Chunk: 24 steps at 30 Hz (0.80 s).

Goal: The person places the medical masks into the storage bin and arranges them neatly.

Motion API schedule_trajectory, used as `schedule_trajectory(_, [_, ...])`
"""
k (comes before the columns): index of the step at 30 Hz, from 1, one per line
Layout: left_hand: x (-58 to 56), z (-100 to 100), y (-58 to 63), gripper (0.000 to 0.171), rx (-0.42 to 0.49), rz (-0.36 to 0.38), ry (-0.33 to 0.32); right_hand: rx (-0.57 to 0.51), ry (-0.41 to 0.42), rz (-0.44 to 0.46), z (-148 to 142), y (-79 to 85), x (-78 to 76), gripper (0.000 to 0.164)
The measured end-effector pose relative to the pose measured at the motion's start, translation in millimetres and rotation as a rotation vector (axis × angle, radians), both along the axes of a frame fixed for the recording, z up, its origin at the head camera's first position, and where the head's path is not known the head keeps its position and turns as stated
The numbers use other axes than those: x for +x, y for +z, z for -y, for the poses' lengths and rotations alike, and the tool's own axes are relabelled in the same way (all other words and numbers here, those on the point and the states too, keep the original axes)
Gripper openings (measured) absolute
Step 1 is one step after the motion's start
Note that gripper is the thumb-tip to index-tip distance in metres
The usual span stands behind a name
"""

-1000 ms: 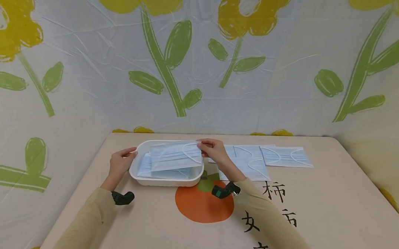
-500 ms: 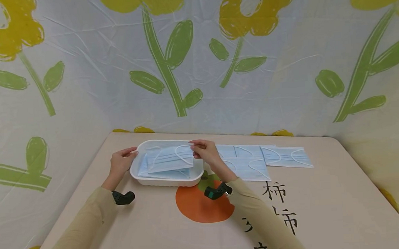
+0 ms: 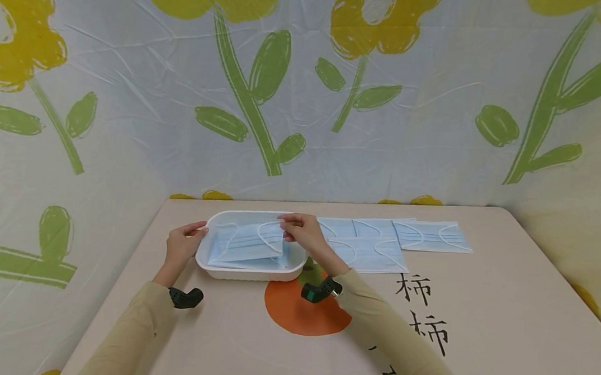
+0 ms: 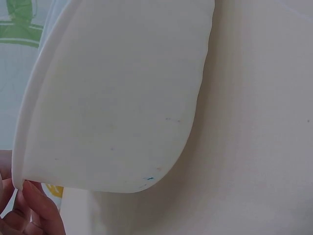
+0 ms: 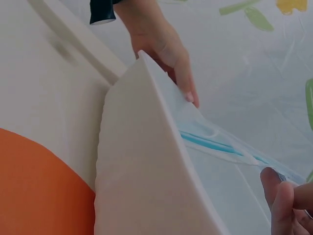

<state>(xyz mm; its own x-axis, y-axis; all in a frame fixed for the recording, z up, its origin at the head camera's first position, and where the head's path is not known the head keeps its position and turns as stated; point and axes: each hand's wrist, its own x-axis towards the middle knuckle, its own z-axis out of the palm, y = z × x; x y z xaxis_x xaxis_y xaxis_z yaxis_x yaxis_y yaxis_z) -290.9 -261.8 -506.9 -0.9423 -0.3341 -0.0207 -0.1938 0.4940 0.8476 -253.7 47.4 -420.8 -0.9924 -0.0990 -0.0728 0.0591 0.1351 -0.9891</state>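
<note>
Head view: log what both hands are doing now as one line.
left hand: grips tray rim | right hand: pinches mask over tray | other masks: on table, right of tray

head view above, wrist views beside tray

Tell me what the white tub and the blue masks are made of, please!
The white tub looks like smooth, fairly dull plastic: its wall curves round the corners in one piece, with a thin lip. The blue masks seem to be matte, non-woven fabric: they lie as thin, flat sheets with folded pleats. Paper-like layers are possible too.
</note>
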Motion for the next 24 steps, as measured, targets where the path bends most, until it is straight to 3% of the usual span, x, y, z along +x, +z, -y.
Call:
schedule_trajectory(4, [27.9, -18.7, 44.7, 0.039, 0.031, 0.044, -0.012, 0.059, 0.018, -0.046, 0.0, -3.1, -0.7, 0.024])
schedule_trajectory(7, [36.9, -24.2, 60.0, 0.039, 0.034, 0.055, -0.026, 0.105, 0.044, -0.089, -1.4, -5.2, -1.2, 0.025])
schedule_trajectory(14, [37.1, -25.2, 62.4, 0.038, 0.031, 0.062, -0.019, 0.247, 0.086, -0.204, -2.1, -8.6, -2.0, 0.018])
schedule_trajectory(24, [37.0, -24.7, 60.1, 0.038, 0.032, 0.058, -0.023, 0.415, 0.060, -0.339, -3.8, -5.7, 3.1, 0.014])
